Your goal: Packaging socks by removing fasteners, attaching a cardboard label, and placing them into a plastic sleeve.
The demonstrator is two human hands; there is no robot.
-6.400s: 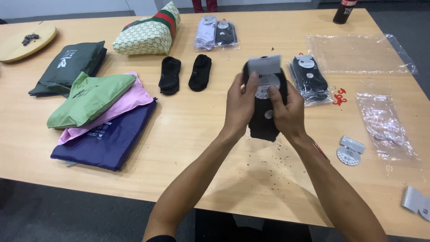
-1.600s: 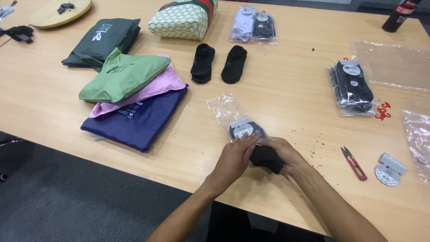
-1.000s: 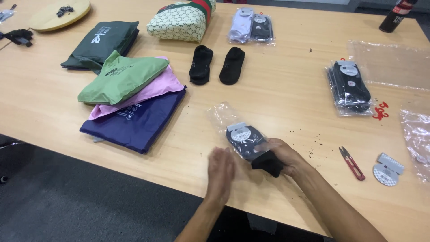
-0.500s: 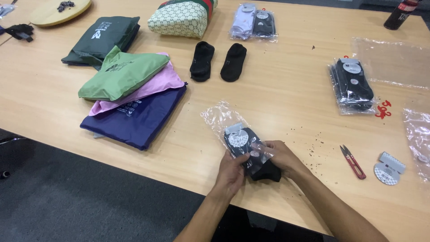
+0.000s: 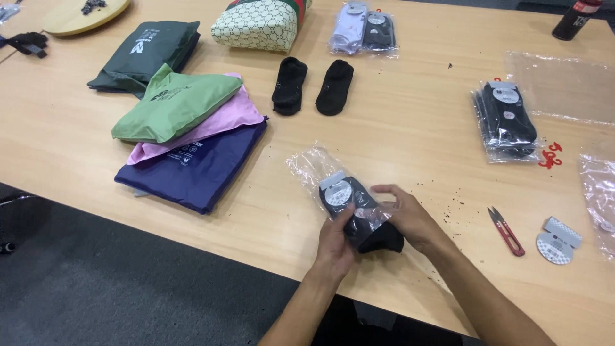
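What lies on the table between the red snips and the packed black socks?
Only bare table with dark crumbs separates the red snips from the packed black socks, in the head view.

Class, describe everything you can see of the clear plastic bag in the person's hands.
The clear plastic bag is thin, crinkled and glossy. Its far end lies empty on the wooden table; its near end wraps black socks that carry a round grey label and poke out of the opening. It points diagonally away to the left. The left hand grips it from below, and the right hand holds the sock end.
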